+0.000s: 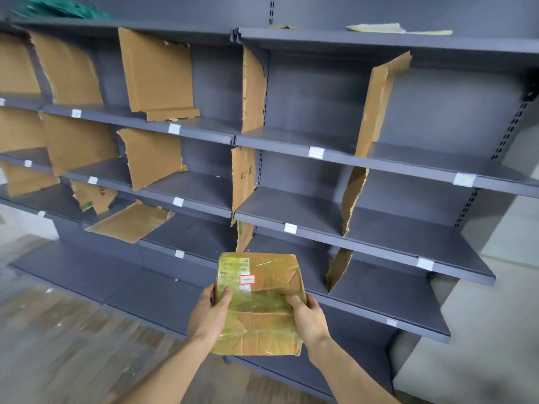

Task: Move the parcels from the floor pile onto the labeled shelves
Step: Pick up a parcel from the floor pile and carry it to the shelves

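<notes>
I hold a brown cardboard parcel (259,301) wrapped in yellowish tape, with a white shipping label and a small red-edged sticker on top. My left hand (210,313) grips its left edge, thumb on top. My right hand (306,316) grips its right edge the same way. The parcel hovers in front of the lower levels of the grey metal shelves (291,141), whose front edges carry small white labels (316,153). The floor pile is out of view.
Torn cardboard dividers (157,74) stand between the shelf compartments; one piece (128,223) lies flat on a lower left shelf. Green material (64,8) sits on the top shelf at left. Wooden floor (58,330) lies at lower left, a grey wall (481,330) to the right.
</notes>
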### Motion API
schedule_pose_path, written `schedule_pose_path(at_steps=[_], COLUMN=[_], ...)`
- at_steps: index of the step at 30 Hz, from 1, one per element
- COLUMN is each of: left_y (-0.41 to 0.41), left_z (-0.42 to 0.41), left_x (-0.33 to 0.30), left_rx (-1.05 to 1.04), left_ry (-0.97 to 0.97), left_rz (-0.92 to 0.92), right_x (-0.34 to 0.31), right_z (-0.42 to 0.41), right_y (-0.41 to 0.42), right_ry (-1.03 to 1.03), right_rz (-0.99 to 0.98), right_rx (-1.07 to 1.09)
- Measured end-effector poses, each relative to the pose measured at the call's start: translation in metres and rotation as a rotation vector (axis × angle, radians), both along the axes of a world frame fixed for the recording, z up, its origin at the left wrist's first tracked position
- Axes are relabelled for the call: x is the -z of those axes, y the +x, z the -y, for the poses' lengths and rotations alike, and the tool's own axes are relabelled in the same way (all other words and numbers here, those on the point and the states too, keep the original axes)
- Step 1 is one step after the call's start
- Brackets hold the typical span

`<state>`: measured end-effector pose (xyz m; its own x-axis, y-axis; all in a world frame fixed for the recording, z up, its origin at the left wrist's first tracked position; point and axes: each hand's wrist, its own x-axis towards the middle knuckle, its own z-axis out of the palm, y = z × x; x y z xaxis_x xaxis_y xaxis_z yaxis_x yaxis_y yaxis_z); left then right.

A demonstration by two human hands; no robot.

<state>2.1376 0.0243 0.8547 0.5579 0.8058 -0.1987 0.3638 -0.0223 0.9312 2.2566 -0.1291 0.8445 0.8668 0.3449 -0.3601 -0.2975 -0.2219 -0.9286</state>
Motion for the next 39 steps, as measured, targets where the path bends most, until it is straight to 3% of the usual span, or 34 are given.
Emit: schedule_pose_path(at_steps=[10,20,30,39], left_y=[-0.033,-0.106,-0.155,-0.155], left_z=[-0.086,-0.199,-0.351,-0.410], left_x=[0.005,0.028,0.045,0.054], left_rx=[-0.257,-0.497,-0.459,-0.348], left_ry=[0.020,-0.065,-0.101,-0.112], left_rz=[-0.053,0.067,0.096,0.054], right_x=[-0.002,0.020,0.019,0.037], right_z=[-0.117,-0.260,-0.403,-0.447], right_y=[0.002,-0.057,-0.104,-0.119], right_ry=[0.001,-0.073,-0.131,-0.217], right_rz=[-0.004,0.060,0.066,0.057], right_rx=[-0.266,-0.447,-0.457,-0.354])
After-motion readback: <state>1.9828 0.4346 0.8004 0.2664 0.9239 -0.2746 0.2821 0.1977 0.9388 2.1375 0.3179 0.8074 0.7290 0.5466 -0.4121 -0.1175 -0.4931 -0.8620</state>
